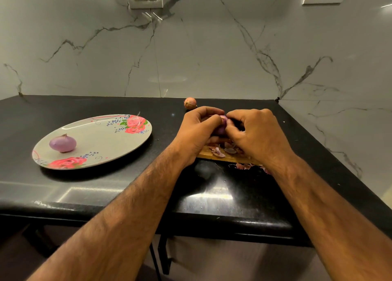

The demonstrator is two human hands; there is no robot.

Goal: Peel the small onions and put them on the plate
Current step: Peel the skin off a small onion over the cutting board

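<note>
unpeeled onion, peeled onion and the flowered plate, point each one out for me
unpeeled onion (190, 103): head view, middle of its brown papery skin.
peeled onion (62, 143): head view, middle of its purple side.
flowered plate (99, 139): head view, bare grey surface right of the onion.

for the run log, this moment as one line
step: peeling | left hand, right hand: grip held onion over board | plate: one peeled onion | counter: one unpeeled onion | peels: on board, counter
</note>
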